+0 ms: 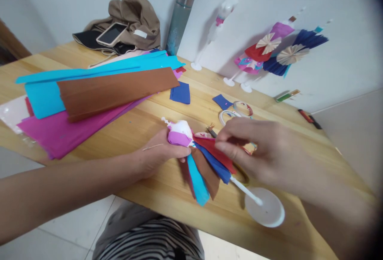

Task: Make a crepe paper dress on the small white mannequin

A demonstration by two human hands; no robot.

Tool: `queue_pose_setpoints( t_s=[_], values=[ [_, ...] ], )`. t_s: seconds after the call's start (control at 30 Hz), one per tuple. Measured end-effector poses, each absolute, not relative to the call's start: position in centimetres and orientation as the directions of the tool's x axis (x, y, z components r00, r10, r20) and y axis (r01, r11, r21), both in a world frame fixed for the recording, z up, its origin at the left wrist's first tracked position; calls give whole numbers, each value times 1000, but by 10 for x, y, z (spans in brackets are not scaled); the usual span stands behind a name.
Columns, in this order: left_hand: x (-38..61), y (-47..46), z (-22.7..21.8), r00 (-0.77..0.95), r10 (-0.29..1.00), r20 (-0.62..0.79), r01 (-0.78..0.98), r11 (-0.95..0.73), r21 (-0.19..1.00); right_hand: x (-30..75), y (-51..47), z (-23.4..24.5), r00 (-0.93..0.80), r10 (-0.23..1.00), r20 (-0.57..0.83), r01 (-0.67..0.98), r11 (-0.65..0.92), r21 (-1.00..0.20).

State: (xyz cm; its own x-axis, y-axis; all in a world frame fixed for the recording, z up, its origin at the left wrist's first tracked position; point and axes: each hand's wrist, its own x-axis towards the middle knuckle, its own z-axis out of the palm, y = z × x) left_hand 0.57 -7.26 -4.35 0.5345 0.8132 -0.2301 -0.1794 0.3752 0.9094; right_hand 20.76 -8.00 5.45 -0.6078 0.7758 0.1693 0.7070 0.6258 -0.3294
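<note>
My left hand (pixel 160 152) is closed around the upper body of a small white doll figure (pixel 179 132) that lies tilted over the table. The figure wears a skirt of paper strips (pixel 209 168) in red, blue, brown and cyan. Its thin white pole ends in a round white base (pixel 267 208) resting on the wood. My right hand (pixel 254 148) is over the skirt from the right, fingers pinched on the red strip near the waist.
Long crepe paper sheets (pixel 98 92) in cyan, brown and magenta lie at the left. Blue scraps (pixel 180 92), scissors (pixel 230 114) and a tape roll (pixel 243 108) lie behind. Finished dolls (pixel 269 52), a bare figure (pixel 217 24), a flask (pixel 181 14) and a bag with phone (pixel 112 34) stand by the wall.
</note>
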Motion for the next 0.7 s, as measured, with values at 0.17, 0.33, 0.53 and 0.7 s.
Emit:
queue_pose_setpoints(
  t_s=[0.17,0.33,0.53,0.7],
  values=[
    [5,-72,-51,528,820,-221,-199,372,907,217,-57,56,-551,832,60,723,512,-464],
    [5,-72,-48,523,824,-220,-183,360,915,210,-53,41,-551,835,-9,700,455,-551],
    [5,-74,-44,516,819,-251,-179,390,903,205,-47,34,-464,882,-80,705,313,-636],
    [5,-74,-46,535,816,-218,-199,373,906,209,-41,31,-438,888,-139,714,249,-654]
  ],
)
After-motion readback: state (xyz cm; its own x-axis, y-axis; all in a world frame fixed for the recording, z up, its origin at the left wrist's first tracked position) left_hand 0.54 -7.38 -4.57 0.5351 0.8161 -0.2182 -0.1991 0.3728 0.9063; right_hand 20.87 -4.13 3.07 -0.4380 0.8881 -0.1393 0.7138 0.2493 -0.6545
